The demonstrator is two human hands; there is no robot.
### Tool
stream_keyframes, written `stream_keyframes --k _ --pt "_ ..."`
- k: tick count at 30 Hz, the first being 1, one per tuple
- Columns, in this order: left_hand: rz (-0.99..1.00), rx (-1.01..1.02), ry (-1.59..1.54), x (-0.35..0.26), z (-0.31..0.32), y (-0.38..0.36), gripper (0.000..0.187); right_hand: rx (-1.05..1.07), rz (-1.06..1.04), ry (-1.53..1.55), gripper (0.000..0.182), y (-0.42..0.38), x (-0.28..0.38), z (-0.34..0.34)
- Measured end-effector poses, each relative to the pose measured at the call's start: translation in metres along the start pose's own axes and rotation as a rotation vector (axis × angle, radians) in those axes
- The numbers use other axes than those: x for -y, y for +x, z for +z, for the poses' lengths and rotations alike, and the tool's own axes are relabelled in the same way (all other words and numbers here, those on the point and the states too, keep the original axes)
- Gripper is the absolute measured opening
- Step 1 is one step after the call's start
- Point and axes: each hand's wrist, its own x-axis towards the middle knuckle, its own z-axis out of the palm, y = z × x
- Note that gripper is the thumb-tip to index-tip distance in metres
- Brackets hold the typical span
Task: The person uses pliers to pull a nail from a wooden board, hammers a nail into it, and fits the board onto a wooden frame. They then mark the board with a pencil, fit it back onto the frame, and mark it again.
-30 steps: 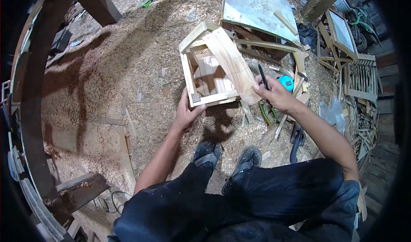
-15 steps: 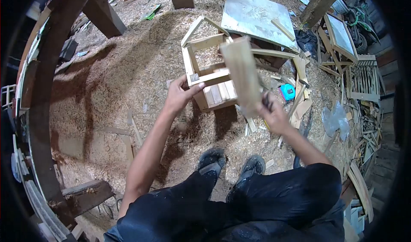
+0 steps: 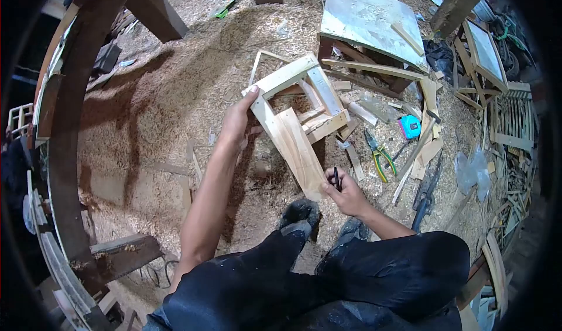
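Note:
My left hand (image 3: 237,120) grips the upper left corner of a small wooden frame (image 3: 287,76), its thumb on top and its other fingers mostly hidden behind. The frame is tilted toward me, its open middle showing cross pieces inside. A flat wooden board (image 3: 300,155) with wavy grain lies against the frame's near left side and sticks out toward my feet. At the board's lower end my right hand (image 3: 349,196) pinches it. A black pen (image 3: 337,179) stands up between the fingers of that same hand.
Pliers with yellow-green handles (image 3: 379,155), a blue tape measure (image 3: 409,127) and a hammer (image 3: 417,149) lie to the right on shavings. Behind them stands a low table with a pale top (image 3: 372,26). Wood scraps (image 3: 430,97) lie beside it. A post (image 3: 155,12) rises at upper left.
The small frame has been turned and tilted toward me. My right hand has brought the board down and left against its side. My left hand has shifted up to the frame's corner.

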Motion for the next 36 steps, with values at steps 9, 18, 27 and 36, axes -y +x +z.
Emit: stream_keyframes --k 9,18,27,36 --pt "0.062 -0.053 0.075 0.011 0.001 -0.009 0.049 -0.123 -0.071 0.018 0.023 0.018 0.0 0.003" --pt "0.217 -0.028 -0.104 0.055 -0.003 -0.002 0.053 -0.315 -0.074 0.15 0.029 0.025 -0.009 -0.016" --pt "0.107 0.063 0.034 0.045 -0.018 -0.007 0.051 -0.404 0.024 0.147 0.029 0.033 0.004 -0.025" --pt "0.162 0.002 -0.08 0.04 -0.005 -0.016 0.053 -0.47 0.07 0.2 0.028 0.033 0.01 -0.027"
